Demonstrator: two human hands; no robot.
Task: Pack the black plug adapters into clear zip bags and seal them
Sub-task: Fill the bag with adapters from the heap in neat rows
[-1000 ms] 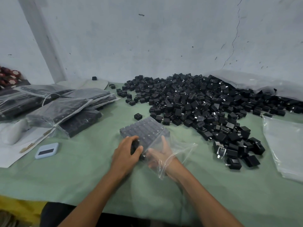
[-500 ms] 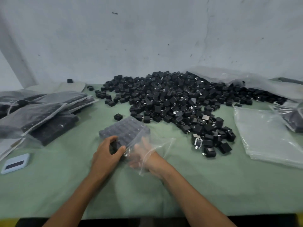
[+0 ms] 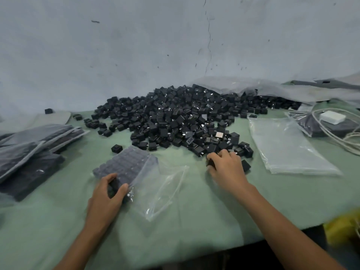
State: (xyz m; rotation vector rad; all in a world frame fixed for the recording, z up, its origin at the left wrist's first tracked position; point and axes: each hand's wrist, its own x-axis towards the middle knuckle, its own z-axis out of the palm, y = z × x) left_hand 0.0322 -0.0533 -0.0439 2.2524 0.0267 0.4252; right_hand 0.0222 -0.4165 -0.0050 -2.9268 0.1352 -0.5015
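Since half a second ago my right hand (image 3: 227, 166) has left the bag mouth for the adapter pile (image 3: 185, 119), fingers curled on an adapter (image 3: 210, 163) at its near edge. Beside the gaping mouth my left hand (image 3: 109, 193) grips the part-filled zip bag (image 3: 128, 166) and its near row. Filling continues: next, carry adapters over and slot them in

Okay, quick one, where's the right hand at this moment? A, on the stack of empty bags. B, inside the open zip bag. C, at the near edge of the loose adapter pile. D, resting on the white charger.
C: the right hand is curled over black adapters at the near edge of the adapter pile, apart from the part-filled zip bag that the left hand holds.
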